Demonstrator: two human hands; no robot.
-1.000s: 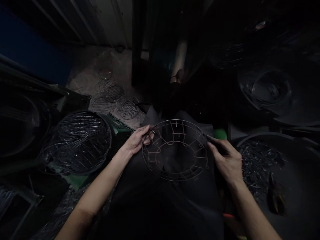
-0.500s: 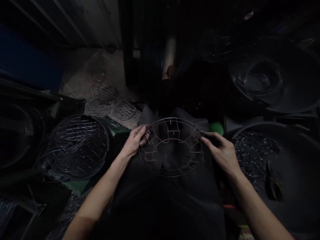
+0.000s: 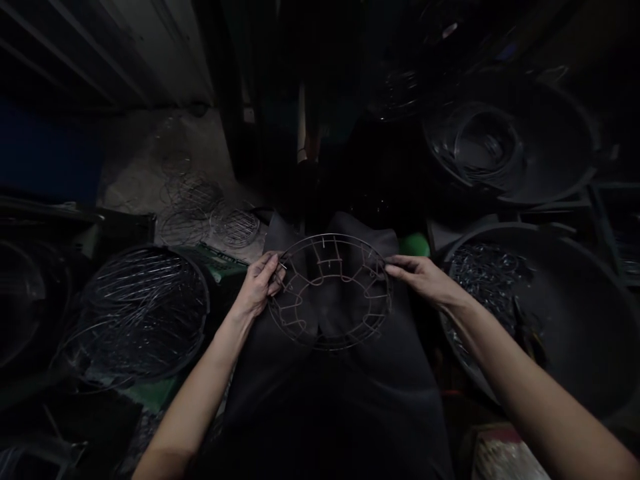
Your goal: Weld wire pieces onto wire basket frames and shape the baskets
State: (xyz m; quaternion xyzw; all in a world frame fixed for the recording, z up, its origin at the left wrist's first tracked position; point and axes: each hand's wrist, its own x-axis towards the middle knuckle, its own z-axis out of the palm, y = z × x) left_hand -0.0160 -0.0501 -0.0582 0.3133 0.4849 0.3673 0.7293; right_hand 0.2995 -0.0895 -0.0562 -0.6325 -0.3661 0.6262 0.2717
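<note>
A round wire frame (image 3: 330, 277) of two rings joined by bent wire pieces is held over my lap, which a dark apron (image 3: 345, 393) covers. My left hand (image 3: 261, 283) is closed on its upper left rim, with a short wire end showing by the thumb. At the upper right rim my right hand (image 3: 417, 275) pinches the same frame between thumb and fingers. The lower part of the frame hangs above the apron, and fabric shows through its open middle.
To the left stands a round tub (image 3: 206, 300) filled with wire pieces. On the right, a wide basin (image 3: 590, 333) holds small bent wires and pliers (image 3: 530, 337). Wire grids (image 3: 240, 227) lie on the floor. Another basin (image 3: 565, 153) with coiled wire sits at the upper right.
My view has turned slightly right, so the surroundings sit further left. My right hand's fingers lie flatter along the rim; both hands keep hold of the wire frame.
</note>
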